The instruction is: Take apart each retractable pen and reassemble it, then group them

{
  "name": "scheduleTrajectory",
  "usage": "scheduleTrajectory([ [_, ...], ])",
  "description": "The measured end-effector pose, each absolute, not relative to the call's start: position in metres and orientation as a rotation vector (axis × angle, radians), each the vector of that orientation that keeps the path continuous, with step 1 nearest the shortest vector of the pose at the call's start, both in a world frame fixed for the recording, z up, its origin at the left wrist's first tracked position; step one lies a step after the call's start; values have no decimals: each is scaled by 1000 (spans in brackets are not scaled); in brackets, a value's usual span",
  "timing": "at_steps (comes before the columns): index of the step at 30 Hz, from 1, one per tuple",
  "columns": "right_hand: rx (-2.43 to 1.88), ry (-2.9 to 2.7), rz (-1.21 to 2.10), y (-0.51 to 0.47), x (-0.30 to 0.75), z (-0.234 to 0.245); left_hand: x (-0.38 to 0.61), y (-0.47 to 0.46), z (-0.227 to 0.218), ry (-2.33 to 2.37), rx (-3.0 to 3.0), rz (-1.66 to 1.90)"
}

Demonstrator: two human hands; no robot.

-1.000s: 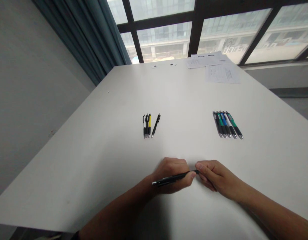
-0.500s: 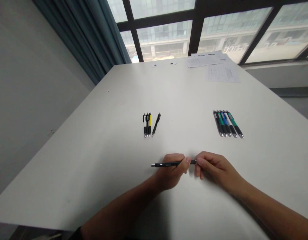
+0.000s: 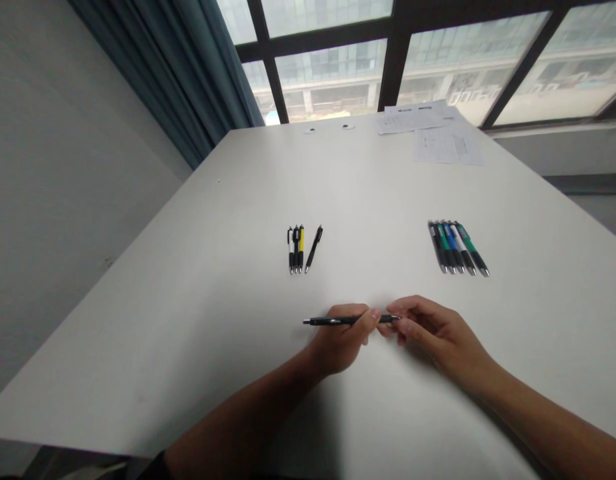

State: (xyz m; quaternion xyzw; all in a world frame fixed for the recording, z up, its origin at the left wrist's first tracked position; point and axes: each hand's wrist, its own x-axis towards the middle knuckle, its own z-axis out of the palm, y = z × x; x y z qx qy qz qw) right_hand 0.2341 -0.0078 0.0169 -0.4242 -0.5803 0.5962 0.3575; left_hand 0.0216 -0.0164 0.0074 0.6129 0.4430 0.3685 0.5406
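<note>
My left hand (image 3: 345,337) is closed around a black click pen (image 3: 333,321), held nearly level above the table, its clicker end to the left. The pen's silver tip points right, into the curled fingers of my right hand (image 3: 433,330), where thumb and forefinger are at the tip. Beyond my hands a row of pens stands apart on the tabletop: a white and black pen (image 3: 291,250), a black pen (image 3: 296,250), a yellow and black pen (image 3: 301,248), and a slanted black pen (image 3: 314,249).
Farther right lie several pens side by side, among them a blue pen (image 3: 453,247) and a green pen (image 3: 472,248). Printed papers (image 3: 448,143) rest at the far end of the white table (image 3: 188,267), below the window. A blue curtain (image 3: 173,73) hangs at the left.
The pen and my left hand have shifted up slightly. My right fingers have loosened somewhat around the tip, and more of the tip shows.
</note>
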Motion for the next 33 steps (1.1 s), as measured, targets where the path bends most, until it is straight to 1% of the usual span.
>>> scheduleTrajectory([
  [4, -1184, -1644, 1416, -8, 235, 18, 22, -15, 9, 1053, 1437, 867],
  [9, -1026, -1764, 1144, -8, 237, 21, 21, -15, 9, 1060, 1377, 840],
  [12, -941, -1817, 1051, -8, 239, 20, 22, -15, 9, 1045, 1301, 798],
  [16, -1033, -1745, 1091, -8, 239, 18, 24, -14, 13, 1022, 1224, 790],
  [19, -1122, -1818, 1132, -7, 240, 18, 25, -14, 17, 1019, 1201, 799],
  [22, -1099, -1929, 1057, -5, 241, 22, 26, -13, 18, 1032, 1185, 790],
  [27, -1038, -1946, 915, -5, 244, 26, 27, -12, 12, 990, 1048, 811],
  [33, -1066, -1861, 879, -4, 247, 23, 26, -10, 5, 884, 844, 888],
])
